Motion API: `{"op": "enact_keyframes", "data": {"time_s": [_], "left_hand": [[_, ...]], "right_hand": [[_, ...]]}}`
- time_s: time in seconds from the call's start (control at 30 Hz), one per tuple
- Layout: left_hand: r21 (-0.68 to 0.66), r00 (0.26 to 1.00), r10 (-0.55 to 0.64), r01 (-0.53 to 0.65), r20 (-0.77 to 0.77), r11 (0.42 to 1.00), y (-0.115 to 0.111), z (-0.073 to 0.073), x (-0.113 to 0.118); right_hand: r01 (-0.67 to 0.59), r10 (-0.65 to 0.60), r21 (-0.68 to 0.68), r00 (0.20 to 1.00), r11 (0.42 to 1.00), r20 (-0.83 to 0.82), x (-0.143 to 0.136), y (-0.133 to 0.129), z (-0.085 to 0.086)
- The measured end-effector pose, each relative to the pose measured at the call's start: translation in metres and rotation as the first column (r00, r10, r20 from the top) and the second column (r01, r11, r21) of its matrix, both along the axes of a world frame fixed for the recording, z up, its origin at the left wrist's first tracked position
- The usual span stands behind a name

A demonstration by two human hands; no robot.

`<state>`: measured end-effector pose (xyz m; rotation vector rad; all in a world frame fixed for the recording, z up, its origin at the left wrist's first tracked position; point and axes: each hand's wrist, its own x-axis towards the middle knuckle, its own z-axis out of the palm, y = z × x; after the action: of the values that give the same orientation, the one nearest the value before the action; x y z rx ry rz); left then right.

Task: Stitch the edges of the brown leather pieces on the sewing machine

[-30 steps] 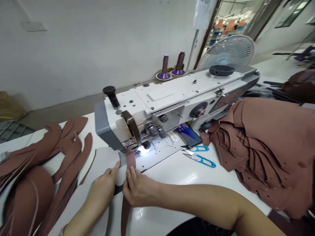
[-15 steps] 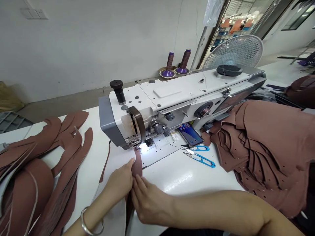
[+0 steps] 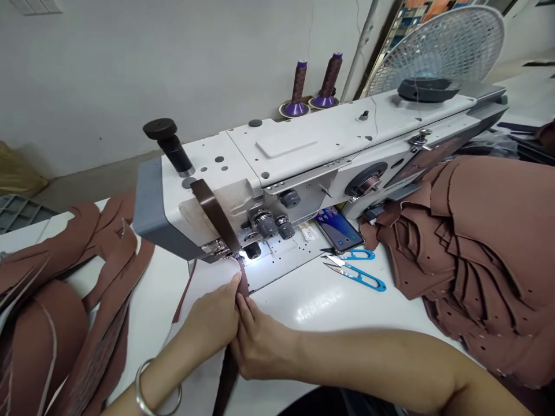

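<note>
A white sewing machine [image 3: 295, 156] stands over the table, its lamp lighting the needle area. A brown leather strip [image 3: 243, 282] runs from under the presser area toward me, along a pale-backed piece [image 3: 202, 289]. My left hand [image 3: 212, 312], with a silver bangle on the wrist, presses down on the pale piece and the strip's edge, its fingers together. Close against it, my right hand [image 3: 258, 338] pinches the strip with its fingertips just below the lit area. The strip's lower part hangs below both hands.
Brown leather strips [image 3: 47, 323] are heaped at the left. Blue-handled snips [image 3: 362, 277] and a phone [image 3: 340, 231] lie right of the needle area. Stacked brown panels [image 3: 489, 231] fill the right side. Behind stand two thread cones [image 3: 299, 86] and a fan [image 3: 437, 52].
The view has shifted closer to the machine. Both hands have moved slightly nearer the needle area, with less strip showing between them and it. The strip's lower part shows more below the hands.
</note>
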<state>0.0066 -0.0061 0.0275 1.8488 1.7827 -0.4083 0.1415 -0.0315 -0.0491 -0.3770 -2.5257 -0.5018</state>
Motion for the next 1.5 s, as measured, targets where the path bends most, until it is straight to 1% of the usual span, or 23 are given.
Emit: {"op": "enact_keyframes", "data": {"time_s": [0.17, 0.37, 0.57, 0.73, 0.93, 1.17, 1.3, 1.43, 1.5], "left_hand": [[-0.025, 0.997, 0.075, -0.076, -0.026, 0.997, 0.000, -0.002, 0.003], [-0.048, 0.995, 0.097, -0.095, 0.033, 0.994, 0.009, -0.009, -0.005], [-0.053, 0.998, 0.067, -0.065, 0.022, 0.996, 0.012, -0.009, -0.009], [-0.037, 0.992, 0.059, -0.055, 0.108, 0.998, 0.019, -0.012, -0.011], [-0.022, 0.995, 0.052, -0.050, 0.082, 0.999, 0.023, -0.016, -0.013], [-0.028, 0.997, 0.042, -0.041, 0.058, 0.999, 0.022, -0.012, -0.008], [-0.026, 0.998, 0.056, -0.056, 0.035, 0.998, 0.020, -0.011, -0.006], [0.010, 0.991, 0.101, -0.102, 0.083, 0.995, 0.019, -0.013, -0.004], [0.041, 0.988, 0.104, -0.110, 0.116, 0.993, 0.018, -0.014, -0.003]], "right_hand": [[-0.012, 0.013, 0.014, 0.999, 1.000, -0.034, 0.001, 0.004, 0.000], [-0.012, 0.012, 0.001, 0.999, 1.000, -0.030, 0.002, 0.005, 0.003], [-0.006, 0.006, -0.004, 1.000, 1.000, -0.007, 0.001, 0.008, 0.004], [0.004, -0.003, -0.034, 1.000, 0.999, 0.014, 0.001, 0.014, 0.003], [-0.009, 0.010, -0.048, 1.000, 0.999, 0.021, 0.001, 0.016, 0.002], [-0.013, 0.013, -0.036, 1.000, 0.999, 0.006, 0.002, 0.017, 0.006], [-0.025, 0.025, -0.008, 1.000, 1.000, 0.004, 0.003, 0.017, 0.004], [-0.023, 0.024, -0.022, 0.999, 0.999, 0.031, -0.001, 0.018, 0.000], [-0.009, 0.011, -0.041, 0.998, 0.999, 0.070, -0.003, 0.018, -0.003]]}}
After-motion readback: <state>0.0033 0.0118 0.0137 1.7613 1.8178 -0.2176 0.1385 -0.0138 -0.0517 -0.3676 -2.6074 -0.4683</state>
